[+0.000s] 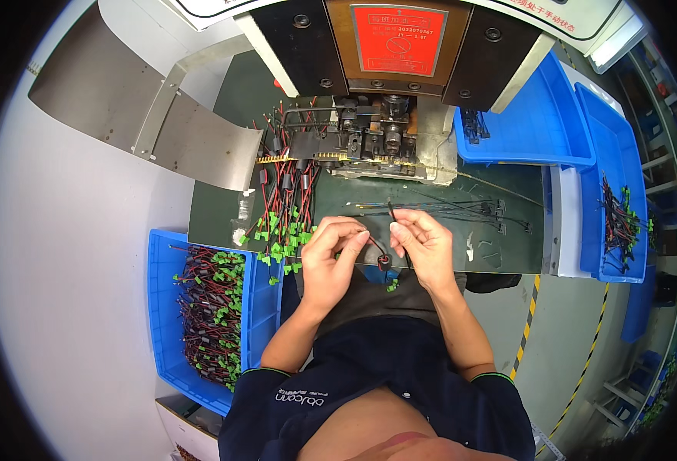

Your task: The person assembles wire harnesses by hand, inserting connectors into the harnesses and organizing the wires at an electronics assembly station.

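Observation:
My left hand (331,257) pinches the thin wires of a short red-and-black wire harness. Below its fingertips hang the harness's dark round core (384,262) and a small green connector (392,285), at the near edge of the green bench. To the right, my right hand (428,247) holds a black cable (391,209) between thumb and fingers, one end pointing up and away. The hands are slightly apart, in front of the crimping press's tooling (380,134). Just beyond them lie several dark cables (446,209) with black connectors at their right ends.
A pile of similar harnesses (284,200) lies left of the tooling. A blue bin (156,307) full of them stands at the lower left. Two more blue bins, one behind (523,146) and one farther right (588,230), hold cables. A curved metal guard (208,142) juts in left.

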`<state>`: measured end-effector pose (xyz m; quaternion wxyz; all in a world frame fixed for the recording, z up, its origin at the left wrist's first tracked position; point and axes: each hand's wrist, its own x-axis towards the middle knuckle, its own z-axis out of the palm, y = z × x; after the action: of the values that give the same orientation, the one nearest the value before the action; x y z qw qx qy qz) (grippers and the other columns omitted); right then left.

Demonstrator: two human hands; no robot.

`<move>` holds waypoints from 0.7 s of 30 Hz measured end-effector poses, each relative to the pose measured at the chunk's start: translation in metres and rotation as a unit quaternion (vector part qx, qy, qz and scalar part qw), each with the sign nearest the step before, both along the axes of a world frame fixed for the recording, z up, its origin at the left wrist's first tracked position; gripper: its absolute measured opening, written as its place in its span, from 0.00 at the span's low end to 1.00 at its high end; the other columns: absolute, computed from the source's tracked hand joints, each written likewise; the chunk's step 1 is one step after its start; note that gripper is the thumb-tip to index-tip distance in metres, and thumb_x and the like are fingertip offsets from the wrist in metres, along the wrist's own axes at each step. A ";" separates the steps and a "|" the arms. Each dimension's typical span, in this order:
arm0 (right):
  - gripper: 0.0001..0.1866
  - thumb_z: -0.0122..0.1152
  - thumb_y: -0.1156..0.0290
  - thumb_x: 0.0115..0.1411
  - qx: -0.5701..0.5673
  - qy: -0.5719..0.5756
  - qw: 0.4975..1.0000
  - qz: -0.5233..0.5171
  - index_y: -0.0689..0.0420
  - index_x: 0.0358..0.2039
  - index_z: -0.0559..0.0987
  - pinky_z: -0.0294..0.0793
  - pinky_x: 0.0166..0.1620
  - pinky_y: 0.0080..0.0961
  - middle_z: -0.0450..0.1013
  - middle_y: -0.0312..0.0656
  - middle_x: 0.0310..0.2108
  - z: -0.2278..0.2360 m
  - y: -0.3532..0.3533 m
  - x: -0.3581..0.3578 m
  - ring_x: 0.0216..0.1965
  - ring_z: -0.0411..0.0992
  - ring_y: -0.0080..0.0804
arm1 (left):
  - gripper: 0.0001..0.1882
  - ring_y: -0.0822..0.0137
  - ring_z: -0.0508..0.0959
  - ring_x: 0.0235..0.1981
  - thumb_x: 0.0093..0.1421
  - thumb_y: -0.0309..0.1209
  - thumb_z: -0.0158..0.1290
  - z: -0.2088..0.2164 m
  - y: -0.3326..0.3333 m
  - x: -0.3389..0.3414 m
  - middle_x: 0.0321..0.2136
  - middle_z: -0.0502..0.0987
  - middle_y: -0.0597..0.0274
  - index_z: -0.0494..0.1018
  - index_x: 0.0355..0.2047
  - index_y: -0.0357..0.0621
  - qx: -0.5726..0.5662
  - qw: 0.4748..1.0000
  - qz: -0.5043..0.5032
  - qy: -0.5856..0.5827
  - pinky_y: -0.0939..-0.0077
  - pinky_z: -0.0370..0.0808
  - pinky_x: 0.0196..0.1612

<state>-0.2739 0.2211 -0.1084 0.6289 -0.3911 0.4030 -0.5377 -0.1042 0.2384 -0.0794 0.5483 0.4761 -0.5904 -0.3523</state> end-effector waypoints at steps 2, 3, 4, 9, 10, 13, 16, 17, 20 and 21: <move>0.06 0.61 0.83 0.62 -0.001 0.005 1.000 -0.004 0.66 0.40 0.78 0.71 0.27 0.16 0.75 0.39 0.32 0.007 0.002 0.000 0.30 0.75 0.21 | 0.05 0.66 0.82 0.35 0.62 0.15 0.54 0.002 -0.001 0.003 0.38 0.76 0.52 0.76 0.38 0.30 0.074 0.984 -0.049 0.155 0.77 0.79 0.39; 0.05 0.62 0.83 0.62 -0.019 0.021 1.000 0.010 0.66 0.39 0.78 0.71 0.27 0.16 0.75 0.39 0.33 0.011 0.004 0.000 0.29 0.75 0.21 | 0.06 0.66 0.82 0.33 0.61 0.14 0.55 0.002 -0.001 0.004 0.37 0.78 0.53 0.77 0.39 0.30 0.111 0.974 -0.043 0.191 0.76 0.80 0.38; 0.05 0.62 0.83 0.62 -0.036 0.037 0.998 0.024 0.65 0.38 0.78 0.71 0.26 0.16 0.75 0.39 0.33 0.012 0.006 0.000 0.29 0.75 0.21 | 0.06 0.66 0.82 0.33 0.61 0.14 0.55 0.001 0.000 0.004 0.37 0.78 0.53 0.77 0.39 0.30 0.111 0.974 -0.042 0.190 0.76 0.80 0.38; 0.04 0.64 0.82 0.61 -0.059 0.092 0.993 0.054 0.65 0.37 0.78 0.70 0.26 0.12 0.74 0.38 0.35 0.020 0.006 0.003 0.30 0.73 0.17 | 0.07 0.67 0.83 0.31 0.61 0.15 0.56 0.002 0.002 0.004 0.34 0.81 0.54 0.77 0.40 0.31 0.133 0.960 -0.039 0.243 0.77 0.81 0.37; 0.04 0.64 0.82 0.61 -0.065 0.101 0.991 0.057 0.65 0.36 0.79 0.71 0.27 0.12 0.74 0.37 0.35 0.020 0.006 0.003 0.31 0.73 0.17 | 0.07 0.67 0.83 0.31 0.61 0.15 0.56 0.002 0.002 0.004 0.34 0.81 0.54 0.77 0.40 0.31 0.133 0.960 -0.038 0.243 0.77 0.81 0.37; 0.03 0.64 0.81 0.61 -0.078 0.116 0.988 0.066 0.65 0.36 0.79 0.73 0.29 0.12 0.74 0.38 0.35 0.021 0.006 0.003 0.33 0.73 0.17 | 0.07 0.67 0.83 0.31 0.61 0.14 0.56 -0.001 0.001 0.005 0.34 0.81 0.54 0.77 0.40 0.31 0.118 0.964 -0.033 0.234 0.77 0.81 0.37; 0.03 0.64 0.81 0.61 -0.089 0.123 0.986 0.067 0.64 0.35 0.80 0.75 0.29 0.13 0.75 0.37 0.35 0.021 0.006 0.004 0.33 0.75 0.18 | 0.07 0.67 0.83 0.32 0.61 0.14 0.56 -0.001 0.001 0.006 0.34 0.80 0.54 0.77 0.40 0.31 0.111 0.966 -0.035 0.232 0.77 0.80 0.37; 0.03 0.65 0.80 0.60 -0.093 0.124 0.986 0.062 0.64 0.35 0.80 0.76 0.28 0.14 0.75 0.37 0.34 0.020 0.006 0.005 0.32 0.76 0.19 | 0.07 0.66 0.83 0.33 0.61 0.15 0.56 -0.003 0.001 0.007 0.36 0.79 0.54 0.77 0.41 0.29 0.114 0.966 -0.045 0.228 0.77 0.81 0.38; 0.03 0.65 0.80 0.60 -0.113 0.132 0.983 0.059 0.63 0.35 0.81 0.74 0.26 0.14 0.75 0.37 0.34 0.016 0.005 0.004 0.31 0.75 0.18 | 0.07 0.66 0.83 0.34 0.62 0.16 0.56 -0.002 0.001 0.007 0.37 0.78 0.54 0.77 0.41 0.28 0.112 0.968 -0.055 0.219 0.77 0.82 0.39; 0.03 0.65 0.80 0.60 -0.112 0.132 0.983 0.059 0.63 0.35 0.81 0.74 0.26 0.14 0.75 0.37 0.34 0.016 0.005 0.004 0.31 0.75 0.18 | 0.07 0.66 0.83 0.34 0.62 0.16 0.56 -0.001 0.001 0.007 0.37 0.78 0.54 0.77 0.41 0.28 0.108 0.969 -0.054 0.215 0.77 0.81 0.38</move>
<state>-0.2694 0.2257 -0.0923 0.5531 -0.5498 0.3956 -0.4851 -0.0973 0.2391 -0.0803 0.5875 0.4131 -0.4423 -0.5372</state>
